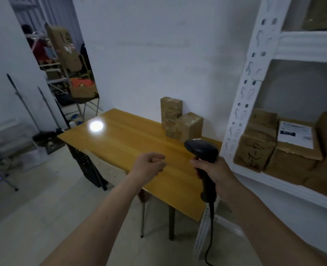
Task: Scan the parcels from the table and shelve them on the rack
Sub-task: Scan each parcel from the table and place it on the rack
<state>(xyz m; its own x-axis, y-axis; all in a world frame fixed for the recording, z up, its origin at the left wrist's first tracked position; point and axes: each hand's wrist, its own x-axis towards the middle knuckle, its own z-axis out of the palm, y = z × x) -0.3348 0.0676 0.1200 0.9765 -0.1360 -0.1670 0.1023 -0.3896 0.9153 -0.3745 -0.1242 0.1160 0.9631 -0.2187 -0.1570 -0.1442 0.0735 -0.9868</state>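
- Right hand (214, 169) grips barcode scanner (203, 156); its cable runs off frame
- Left hand (149, 166) loosely curled, empty
- Two parcels (180, 121) on surface (130, 143), labels blurred

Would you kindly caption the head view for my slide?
Right hand grips a scanner; left hand reaches toward two parcels on the table.

Small parcel storeroom: white steel rack (254, 77) of taped boxes (258, 139) (bare walls, tiled floor).
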